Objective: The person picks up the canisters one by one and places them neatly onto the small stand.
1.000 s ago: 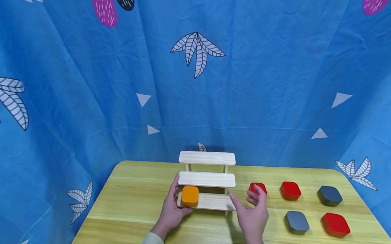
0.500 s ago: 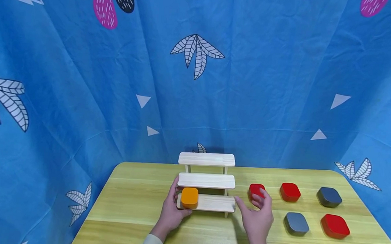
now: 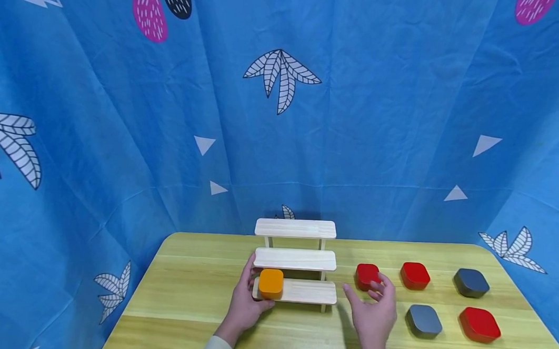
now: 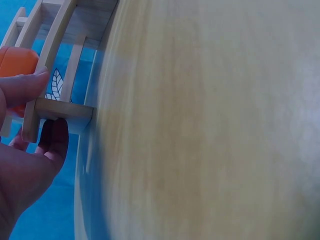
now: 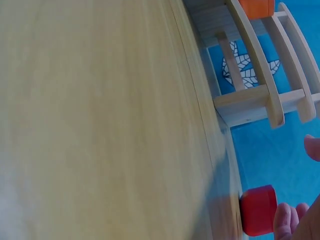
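A pale wooden three-tier display stand [image 3: 308,291] stands at the table's back centre, an orange rounded-square box [image 3: 271,283] at the left end of its lowest tier. My left hand [image 3: 244,305] grips that end of the stand. In the left wrist view the thumb [image 4: 27,86] lies along the tier's front edge beside the box, with the other fingers curled behind the end leg. To the right of the stand, my right hand [image 3: 372,312] holds nothing, thumb and fingers spread apart. Its fingertips overlap the nearest red box [image 3: 365,276] in the head view.
On the right of the wooden table [image 3: 178,295] lie two more red boxes, one at the back [image 3: 415,275] and one in front [image 3: 480,324]. A grey box [image 3: 424,320] and a dark blue-grey box [image 3: 471,282] lie beside them. Blue patterned cloth [image 3: 382,122] hangs behind.
My right hand has moved right, away from the stand's right end. My left hand, the stand and the orange box have stayed in place.
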{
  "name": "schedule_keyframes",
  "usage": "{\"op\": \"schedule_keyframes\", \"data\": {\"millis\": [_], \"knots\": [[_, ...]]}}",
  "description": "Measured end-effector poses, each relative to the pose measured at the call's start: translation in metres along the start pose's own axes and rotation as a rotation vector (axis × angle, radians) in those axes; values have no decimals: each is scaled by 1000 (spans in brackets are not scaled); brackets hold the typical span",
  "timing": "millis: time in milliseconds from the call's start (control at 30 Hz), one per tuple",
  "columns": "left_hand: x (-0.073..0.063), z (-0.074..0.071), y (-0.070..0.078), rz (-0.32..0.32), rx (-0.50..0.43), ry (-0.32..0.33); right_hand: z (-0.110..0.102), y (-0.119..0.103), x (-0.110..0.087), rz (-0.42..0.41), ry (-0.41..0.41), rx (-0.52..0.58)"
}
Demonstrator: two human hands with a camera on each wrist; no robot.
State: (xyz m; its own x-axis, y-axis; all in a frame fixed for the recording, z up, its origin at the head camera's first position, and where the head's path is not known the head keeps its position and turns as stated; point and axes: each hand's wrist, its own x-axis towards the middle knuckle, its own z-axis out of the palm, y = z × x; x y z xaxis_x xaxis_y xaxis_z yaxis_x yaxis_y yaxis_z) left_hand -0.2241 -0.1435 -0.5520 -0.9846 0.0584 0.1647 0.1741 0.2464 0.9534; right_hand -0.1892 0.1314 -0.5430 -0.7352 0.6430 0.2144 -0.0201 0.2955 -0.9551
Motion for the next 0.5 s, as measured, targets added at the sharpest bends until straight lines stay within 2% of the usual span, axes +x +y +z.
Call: {"op": "schedule_keyframes", "data": {"millis": [500], "knots": [[0, -1, -2, -18, 2, -2, -1, 8, 9, 48, -8, -62]]}}
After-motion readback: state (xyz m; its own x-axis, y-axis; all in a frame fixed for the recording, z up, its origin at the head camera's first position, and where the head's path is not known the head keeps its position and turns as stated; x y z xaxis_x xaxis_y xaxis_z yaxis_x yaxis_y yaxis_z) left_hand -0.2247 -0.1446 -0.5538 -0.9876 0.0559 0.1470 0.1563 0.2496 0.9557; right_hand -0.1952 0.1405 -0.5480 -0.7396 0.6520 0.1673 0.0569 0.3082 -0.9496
